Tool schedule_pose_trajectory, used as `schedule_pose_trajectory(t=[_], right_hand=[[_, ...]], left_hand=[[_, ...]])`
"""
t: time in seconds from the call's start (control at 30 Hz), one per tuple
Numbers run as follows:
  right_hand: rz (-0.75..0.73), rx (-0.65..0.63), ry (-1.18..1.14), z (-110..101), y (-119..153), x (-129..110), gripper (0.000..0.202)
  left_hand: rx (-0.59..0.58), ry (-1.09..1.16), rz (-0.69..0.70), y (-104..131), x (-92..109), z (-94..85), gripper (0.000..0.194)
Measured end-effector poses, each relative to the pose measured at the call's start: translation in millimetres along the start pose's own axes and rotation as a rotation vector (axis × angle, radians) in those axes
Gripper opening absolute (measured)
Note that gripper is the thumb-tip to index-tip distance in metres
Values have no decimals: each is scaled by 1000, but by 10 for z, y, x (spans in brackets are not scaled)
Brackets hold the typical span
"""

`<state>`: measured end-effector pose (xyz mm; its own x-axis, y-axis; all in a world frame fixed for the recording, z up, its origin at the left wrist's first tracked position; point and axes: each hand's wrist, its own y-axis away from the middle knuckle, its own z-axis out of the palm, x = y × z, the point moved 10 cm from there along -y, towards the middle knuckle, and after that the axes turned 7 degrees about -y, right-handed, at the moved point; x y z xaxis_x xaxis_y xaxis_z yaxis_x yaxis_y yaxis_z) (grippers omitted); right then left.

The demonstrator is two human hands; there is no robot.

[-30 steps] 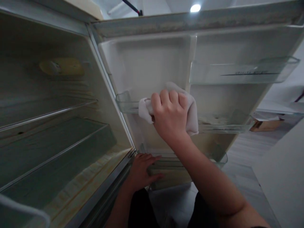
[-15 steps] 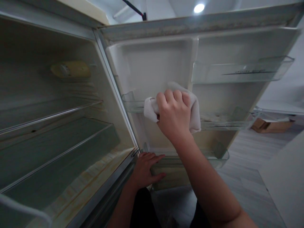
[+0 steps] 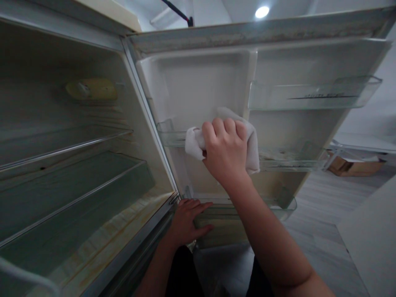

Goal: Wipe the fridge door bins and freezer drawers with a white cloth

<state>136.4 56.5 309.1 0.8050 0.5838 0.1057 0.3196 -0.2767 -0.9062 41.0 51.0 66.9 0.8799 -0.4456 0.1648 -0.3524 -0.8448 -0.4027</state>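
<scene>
Bunched in my right hand point(image 3: 225, 146) is a white cloth point(image 3: 253, 148), the fingers wrapped round it. The hand is in front of the inner side of the open fridge door point(image 3: 198, 82), at the height of a clear middle door shelf point(image 3: 173, 138). Whether the cloth touches the shelf or the door panel is hidden behind the hand. My left hand point(image 3: 187, 220) is lower, by the hinge side, its fingers apart at the lowest clear door shelf point(image 3: 222, 210). No object shows in it.
On the left stands the fridge interior with glass shelves point(image 3: 71, 185), stained along the bottom edge. A yellowish lamp cover point(image 3: 92, 89) is on its inner wall. More clear shelves point(image 3: 315, 95) line the door's right half. A cardboard box point(image 3: 355, 166) lies on the floor at the right.
Both hands hold nearly the same pose on the door. The whole view has shifted very slightly; the cloth stays in my right hand.
</scene>
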Motion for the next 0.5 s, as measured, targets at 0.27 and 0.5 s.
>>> schedule_pose_trajectory(t=[0.27, 0.5], right_hand=[[-22, 27, 67, -20, 8, 19, 15], [-58, -58, -38, 80, 8, 39, 16]], left_hand=[[32, -13, -11, 19, 4, 9, 59], [52, -33, -13, 5, -3, 8, 58]])
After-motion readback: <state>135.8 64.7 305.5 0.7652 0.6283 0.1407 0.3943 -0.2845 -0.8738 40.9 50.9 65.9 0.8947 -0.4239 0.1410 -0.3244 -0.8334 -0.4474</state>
